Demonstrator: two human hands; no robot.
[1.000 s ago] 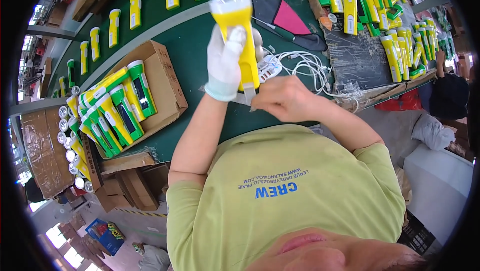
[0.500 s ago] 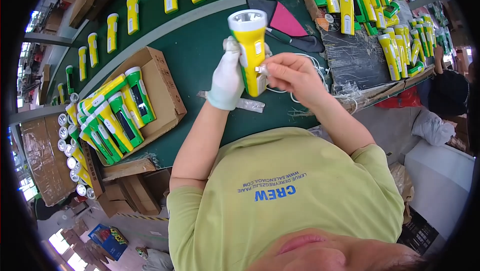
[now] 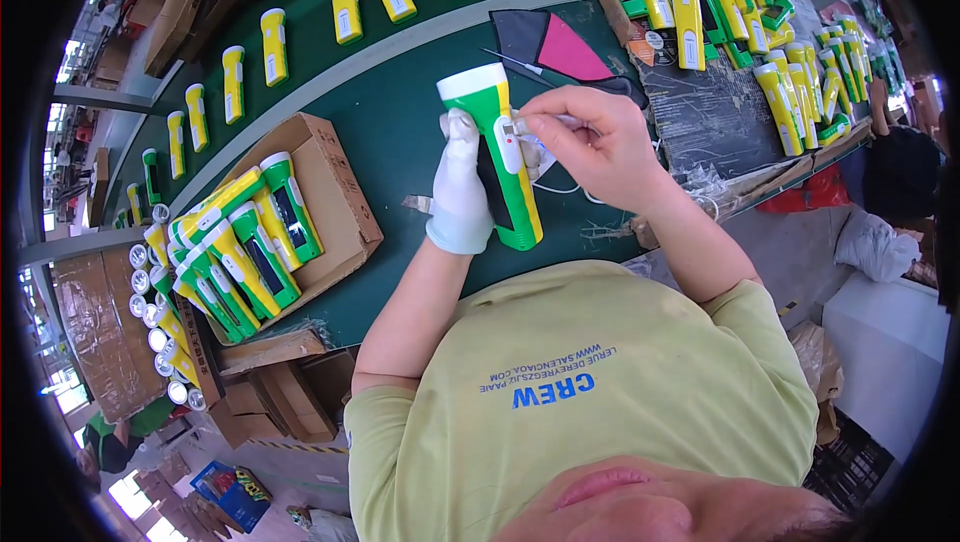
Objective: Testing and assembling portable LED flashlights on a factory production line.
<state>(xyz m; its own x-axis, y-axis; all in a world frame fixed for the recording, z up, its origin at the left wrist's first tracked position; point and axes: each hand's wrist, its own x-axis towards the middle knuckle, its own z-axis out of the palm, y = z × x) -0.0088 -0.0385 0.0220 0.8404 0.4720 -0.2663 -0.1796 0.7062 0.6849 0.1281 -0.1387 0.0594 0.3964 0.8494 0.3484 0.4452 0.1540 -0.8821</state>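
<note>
A yellow-and-green flashlight (image 3: 517, 204) with a white head stands tilted in front of me, its dark side panel partly showing. My left hand (image 3: 461, 182), in a white glove, is wrapped round its body from the left. Bare fingers of my right hand (image 3: 600, 147) pinch the small metal-tipped plug of a white cable (image 3: 568, 190) at the white switch plate on the flashlight's side. Whether the plug sits in a socket there I cannot tell. The cable passes behind my right hand onto the green table (image 3: 390, 142).
A cardboard box (image 3: 335, 182) of flashlights stands at left. Several flashlights (image 3: 345, 7) lie spaced along the far green strip. More are heaped at the right beside a worn black board (image 3: 700, 112). A black-and-pink cloth (image 3: 570, 47) and a thin pointed tool (image 3: 515, 60) lie beyond my hands.
The flashlight has been turned in my left hand, so its green side and dark panel now show and its lens no longer does. My right hand has risen a little with the plug.
</note>
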